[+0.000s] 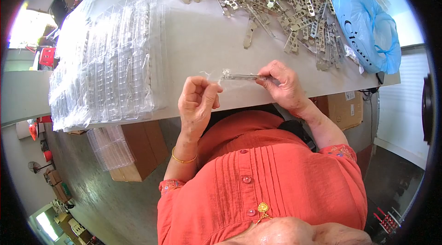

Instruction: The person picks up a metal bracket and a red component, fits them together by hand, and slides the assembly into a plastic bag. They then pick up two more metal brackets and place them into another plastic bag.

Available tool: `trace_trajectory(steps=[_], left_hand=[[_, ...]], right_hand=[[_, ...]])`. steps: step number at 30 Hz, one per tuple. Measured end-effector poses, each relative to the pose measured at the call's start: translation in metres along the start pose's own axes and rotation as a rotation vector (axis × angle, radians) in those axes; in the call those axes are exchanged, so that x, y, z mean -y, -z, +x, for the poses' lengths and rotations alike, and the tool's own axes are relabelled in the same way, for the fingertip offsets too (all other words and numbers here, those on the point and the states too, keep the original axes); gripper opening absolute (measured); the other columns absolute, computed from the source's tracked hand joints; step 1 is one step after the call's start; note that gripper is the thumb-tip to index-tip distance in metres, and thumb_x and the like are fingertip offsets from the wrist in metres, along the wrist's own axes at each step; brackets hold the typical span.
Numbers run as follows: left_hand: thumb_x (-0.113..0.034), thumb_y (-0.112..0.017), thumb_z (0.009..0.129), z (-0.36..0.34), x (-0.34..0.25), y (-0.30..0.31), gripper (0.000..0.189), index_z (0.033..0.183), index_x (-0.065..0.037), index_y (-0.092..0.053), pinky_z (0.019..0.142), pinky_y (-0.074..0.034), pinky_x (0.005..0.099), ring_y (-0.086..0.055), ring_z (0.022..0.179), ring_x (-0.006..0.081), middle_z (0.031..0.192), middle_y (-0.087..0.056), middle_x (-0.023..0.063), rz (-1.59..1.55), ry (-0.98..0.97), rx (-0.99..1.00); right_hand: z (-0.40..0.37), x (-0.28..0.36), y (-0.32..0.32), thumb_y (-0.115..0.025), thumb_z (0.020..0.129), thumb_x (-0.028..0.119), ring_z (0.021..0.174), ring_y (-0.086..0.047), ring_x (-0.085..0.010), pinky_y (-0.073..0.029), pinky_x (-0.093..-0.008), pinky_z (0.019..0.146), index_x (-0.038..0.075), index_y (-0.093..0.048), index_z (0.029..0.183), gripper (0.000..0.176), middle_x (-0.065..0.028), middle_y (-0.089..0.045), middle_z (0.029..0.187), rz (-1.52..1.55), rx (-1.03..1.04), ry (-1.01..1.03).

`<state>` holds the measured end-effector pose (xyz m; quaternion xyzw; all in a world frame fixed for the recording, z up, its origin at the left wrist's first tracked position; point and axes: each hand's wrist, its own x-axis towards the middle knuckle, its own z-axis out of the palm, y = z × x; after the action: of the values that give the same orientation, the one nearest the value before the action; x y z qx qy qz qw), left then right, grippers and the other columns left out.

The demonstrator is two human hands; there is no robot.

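Note:
My right hand point(282, 84) pinches one end of a narrow metal strip point(241, 77) above the table's front part. Clear, crinkled plastic point(225, 74) shows at the strip's left end. My left hand point(198, 102) is closed, thumb against fingers, just left of the strip; thin clear strands rise beside its fingertips, and what it grips is too small to name. Beyond both hands lies a large pile of loose metal strips with holes point(294, 14).
Clear plastic trays point(119, 56) in film are stacked on the table's left. A blue plastic bag point(366, 28) sits at the right end. Cardboard boxes point(149, 148) point(345, 110) stand below the front edge.

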<state>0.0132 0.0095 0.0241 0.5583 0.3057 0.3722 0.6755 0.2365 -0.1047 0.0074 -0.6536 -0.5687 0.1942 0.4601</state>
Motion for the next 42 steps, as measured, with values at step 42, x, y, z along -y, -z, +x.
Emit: trace_trajectory(steps=[42], left_hand=[[-0.004, -0.056, 0.098, -0.005, -0.137, 0.069, 0.012, 0.109, 0.002, -0.059, 0.067, -0.05, 0.0369, -0.062, 0.075, 0.0252, 0.082, -0.063, 0.014, 0.902, -0.383, -0.381]], right_hand=[[0.008, 0.015, 0.006, -0.06, 0.101, 0.021, 0.102, -0.063, -0.0291, -0.05, -0.0416, 0.092, 0.0, -0.041, 0.144, 0.051, -0.0181, -0.064, 0.116, 0.047, 0.115, 0.145]])
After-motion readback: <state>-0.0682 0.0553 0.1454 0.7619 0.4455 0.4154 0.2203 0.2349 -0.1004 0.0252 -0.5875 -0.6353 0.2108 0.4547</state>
